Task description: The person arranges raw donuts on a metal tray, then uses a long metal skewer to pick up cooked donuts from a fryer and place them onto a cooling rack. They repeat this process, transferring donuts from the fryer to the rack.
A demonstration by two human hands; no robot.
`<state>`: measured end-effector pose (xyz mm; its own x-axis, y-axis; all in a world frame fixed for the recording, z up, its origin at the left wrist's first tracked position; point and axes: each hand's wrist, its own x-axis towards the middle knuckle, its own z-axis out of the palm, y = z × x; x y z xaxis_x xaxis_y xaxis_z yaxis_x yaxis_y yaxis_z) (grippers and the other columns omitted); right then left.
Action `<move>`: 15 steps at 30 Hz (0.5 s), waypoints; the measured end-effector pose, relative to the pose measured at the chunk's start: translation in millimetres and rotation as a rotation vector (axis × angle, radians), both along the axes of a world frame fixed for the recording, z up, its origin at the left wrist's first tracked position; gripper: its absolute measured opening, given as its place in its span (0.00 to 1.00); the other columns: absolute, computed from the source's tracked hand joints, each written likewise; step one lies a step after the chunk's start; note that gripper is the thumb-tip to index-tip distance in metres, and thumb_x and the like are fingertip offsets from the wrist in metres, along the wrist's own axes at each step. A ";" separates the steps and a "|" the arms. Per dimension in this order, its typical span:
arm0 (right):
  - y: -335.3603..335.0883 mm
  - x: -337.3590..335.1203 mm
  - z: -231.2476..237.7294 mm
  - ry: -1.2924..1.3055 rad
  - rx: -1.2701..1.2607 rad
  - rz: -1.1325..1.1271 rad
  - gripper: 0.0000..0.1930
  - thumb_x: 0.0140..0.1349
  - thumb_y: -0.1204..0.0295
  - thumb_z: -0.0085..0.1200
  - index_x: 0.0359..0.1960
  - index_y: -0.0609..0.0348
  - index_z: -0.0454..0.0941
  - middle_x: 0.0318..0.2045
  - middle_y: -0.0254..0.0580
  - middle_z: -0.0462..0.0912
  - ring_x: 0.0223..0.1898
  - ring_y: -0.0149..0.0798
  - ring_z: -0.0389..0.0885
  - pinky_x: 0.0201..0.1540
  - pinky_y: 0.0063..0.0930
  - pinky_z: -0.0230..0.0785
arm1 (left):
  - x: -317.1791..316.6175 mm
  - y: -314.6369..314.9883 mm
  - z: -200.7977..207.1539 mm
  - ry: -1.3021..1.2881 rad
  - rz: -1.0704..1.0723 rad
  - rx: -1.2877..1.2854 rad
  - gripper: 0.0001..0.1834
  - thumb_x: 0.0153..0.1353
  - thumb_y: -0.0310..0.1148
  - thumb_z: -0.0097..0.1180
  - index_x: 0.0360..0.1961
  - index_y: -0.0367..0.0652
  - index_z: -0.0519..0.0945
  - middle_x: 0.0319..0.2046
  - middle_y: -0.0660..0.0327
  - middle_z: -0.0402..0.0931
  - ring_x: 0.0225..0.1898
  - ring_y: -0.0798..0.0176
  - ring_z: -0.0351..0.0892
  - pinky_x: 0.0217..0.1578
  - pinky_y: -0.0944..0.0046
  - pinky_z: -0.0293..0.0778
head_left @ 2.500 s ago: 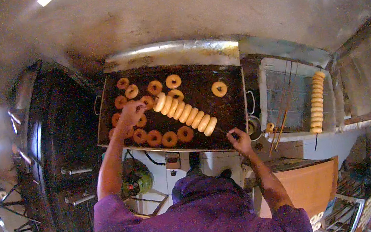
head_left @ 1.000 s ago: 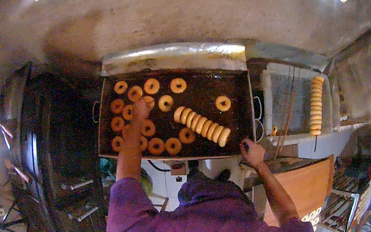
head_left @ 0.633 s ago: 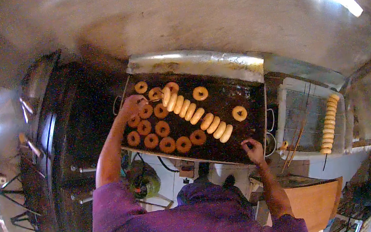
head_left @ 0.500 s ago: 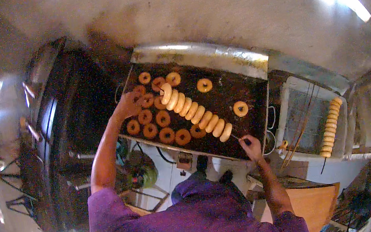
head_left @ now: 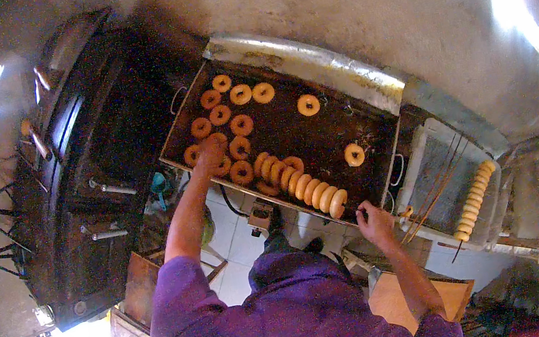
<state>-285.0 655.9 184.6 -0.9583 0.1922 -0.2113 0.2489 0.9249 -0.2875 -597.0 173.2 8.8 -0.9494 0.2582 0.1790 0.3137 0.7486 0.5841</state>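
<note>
My right hand [head_left: 375,221] is closed at the near right edge of a wide dark rectangular pan [head_left: 346,117]. It grips the end of a thin skewer threaded with a row of pale doughnuts [head_left: 302,184], which slants to the far left over the near side of the pan. At the left end, my left hand [head_left: 213,152] reaches down among browned doughnuts [head_left: 242,172] and touches or hovers just over one. Its fingers are hidden, pointing away from me. Paler doughnuts [head_left: 308,105] lie toward the far side and the right [head_left: 354,155].
Right of the pan stands a pale tub [head_left: 417,166] with another loaded skewer of doughnuts [head_left: 475,199] and bare sticks [head_left: 431,189] across it. A big dark oven-like unit [head_left: 94,154] stands at the left. A metal guard [head_left: 301,57] edges the pan's far side.
The loaded skewer has come down and nearer to me, toward the pan's front edge. My left hand has shifted among the browned doughnuts, nearer the pan's front. The view has also turned slightly.
</note>
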 end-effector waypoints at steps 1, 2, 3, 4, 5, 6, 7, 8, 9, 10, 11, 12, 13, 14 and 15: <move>-3.1 -2.2 -11.0 0.026 -0.013 0.039 0.12 0.65 0.54 0.60 0.40 0.44 0.83 0.32 0.46 0.87 0.35 0.57 0.87 0.35 0.50 0.75 | -4.9 -18.7 -7.9 -0.078 0.044 -0.132 0.21 0.63 0.42 0.63 0.51 0.38 0.80 0.45 0.43 0.83 0.48 0.37 0.83 0.47 0.42 0.80; -5.4 -6.7 -23.7 0.026 -0.048 0.033 0.12 0.66 0.53 0.60 0.40 0.45 0.83 0.32 0.46 0.87 0.36 0.56 0.87 0.36 0.49 0.76 | -11.8 -36.2 -10.5 -0.153 0.088 -0.262 0.21 0.63 0.42 0.64 0.51 0.38 0.80 0.44 0.44 0.83 0.48 0.38 0.83 0.48 0.43 0.80; -4.3 -9.4 -37.9 0.029 -0.074 0.006 0.12 0.66 0.53 0.60 0.40 0.45 0.83 0.33 0.46 0.87 0.37 0.55 0.87 0.37 0.47 0.77 | -22.2 -38.2 -8.8 -0.225 0.114 -0.385 0.22 0.62 0.42 0.64 0.52 0.39 0.80 0.44 0.45 0.83 0.48 0.38 0.83 0.48 0.44 0.80; 2.3 -6.9 -56.9 0.015 -0.079 -0.053 0.13 0.66 0.53 0.60 0.41 0.45 0.83 0.34 0.46 0.88 0.38 0.54 0.88 0.38 0.46 0.77 | -29.5 -19.1 1.1 -0.346 0.054 -0.223 0.21 0.62 0.41 0.64 0.51 0.40 0.80 0.44 0.45 0.83 0.48 0.39 0.83 0.49 0.45 0.80; 12.0 2.3 -78.1 0.064 -0.115 -0.101 0.13 0.66 0.53 0.61 0.41 0.46 0.83 0.35 0.46 0.88 0.39 0.53 0.88 0.39 0.45 0.78 | -33.2 4.4 29.3 -0.473 -0.027 -0.061 0.21 0.61 0.41 0.65 0.51 0.40 0.81 0.44 0.46 0.83 0.48 0.40 0.83 0.50 0.46 0.80; 17.5 8.2 -98.3 0.126 -0.171 -0.115 0.13 0.66 0.53 0.61 0.41 0.47 0.84 0.36 0.46 0.88 0.39 0.52 0.88 0.40 0.43 0.78 | -33.5 12.2 60.7 -0.590 -0.073 0.085 0.21 0.61 0.41 0.65 0.51 0.41 0.81 0.45 0.46 0.84 0.48 0.41 0.83 0.51 0.47 0.79; 16.5 4.6 -113.9 0.198 -0.254 -0.100 0.13 0.66 0.54 0.61 0.41 0.47 0.84 0.37 0.46 0.88 0.40 0.51 0.88 0.41 0.42 0.78 | -39.2 -2.1 70.6 -0.413 -0.096 -0.007 0.20 0.60 0.41 0.66 0.50 0.42 0.82 0.45 0.47 0.84 0.47 0.42 0.84 0.50 0.48 0.80; 12.9 -1.8 -126.6 0.199 -0.286 -0.101 0.13 0.65 0.55 0.63 0.41 0.49 0.85 0.39 0.45 0.89 0.41 0.49 0.89 0.43 0.39 0.79 | -47.6 -26.6 68.0 -0.241 -0.116 -0.109 0.20 0.60 0.41 0.66 0.50 0.43 0.83 0.45 0.47 0.84 0.46 0.43 0.84 0.50 0.49 0.80; 8.7 -6.8 -131.6 0.242 -0.296 -0.085 0.13 0.64 0.55 0.64 0.41 0.49 0.85 0.39 0.45 0.89 0.41 0.49 0.88 0.43 0.39 0.79 | -53.5 -45.7 63.6 -0.077 -0.143 -0.213 0.19 0.59 0.40 0.66 0.50 0.45 0.84 0.45 0.48 0.84 0.46 0.44 0.85 0.50 0.49 0.80; 6.6 -11.6 -135.3 0.284 -0.298 -0.077 0.14 0.64 0.55 0.64 0.41 0.49 0.85 0.38 0.45 0.89 0.41 0.49 0.88 0.43 0.39 0.79 | -60.3 -52.9 61.1 -0.072 -0.158 -0.197 0.19 0.59 0.41 0.67 0.49 0.45 0.84 0.45 0.48 0.84 0.44 0.44 0.85 0.49 0.49 0.80; 2.6 -17.6 -137.0 0.324 -0.295 -0.072 0.14 0.64 0.55 0.64 0.41 0.49 0.85 0.37 0.45 0.89 0.41 0.50 0.88 0.43 0.39 0.79 | -66.7 -57.6 61.7 -0.068 -0.175 -0.177 0.19 0.58 0.41 0.67 0.49 0.45 0.85 0.44 0.48 0.84 0.43 0.44 0.85 0.49 0.49 0.80; -2.6 -29.7 -140.1 0.315 -0.328 -0.075 0.15 0.64 0.54 0.64 0.41 0.49 0.85 0.37 0.45 0.89 0.40 0.50 0.88 0.42 0.40 0.78 | -72.9 -62.9 63.0 -0.063 -0.193 -0.157 0.19 0.58 0.41 0.67 0.48 0.46 0.85 0.44 0.48 0.84 0.42 0.44 0.85 0.48 0.49 0.80; -3.4 -36.2 -143.5 0.293 -0.340 -0.102 0.15 0.64 0.53 0.64 0.41 0.49 0.85 0.36 0.45 0.89 0.40 0.50 0.89 0.42 0.42 0.78 | -77.0 -43.4 59.6 -0.060 -0.207 -0.224 0.18 0.59 0.42 0.66 0.48 0.45 0.85 0.44 0.48 0.84 0.42 0.43 0.85 0.48 0.48 0.80; -1.2 -37.5 -144.9 0.269 -0.340 -0.132 0.16 0.64 0.52 0.64 0.41 0.50 0.85 0.35 0.45 0.89 0.39 0.50 0.89 0.41 0.43 0.78 | -79.0 -10.5 59.0 -0.059 -0.225 -0.279 0.18 0.60 0.43 0.65 0.48 0.45 0.85 0.43 0.47 0.84 0.41 0.42 0.85 0.48 0.47 0.80; -2.3 -36.9 -143.7 0.282 -0.280 -0.167 0.16 0.64 0.52 0.63 0.40 0.49 0.85 0.34 0.45 0.88 0.38 0.50 0.88 0.40 0.44 0.78 | -80.3 6.9 60.0 -0.050 -0.230 -0.340 0.18 0.60 0.43 0.64 0.47 0.45 0.85 0.43 0.47 0.84 0.41 0.42 0.85 0.48 0.47 0.80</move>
<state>-321.9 653.6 40.9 -0.9465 0.3224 -0.0114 0.2644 0.7552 -0.5998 -677.3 180.1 68.7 -0.8652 0.5015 0.0020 0.4732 0.8151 0.3343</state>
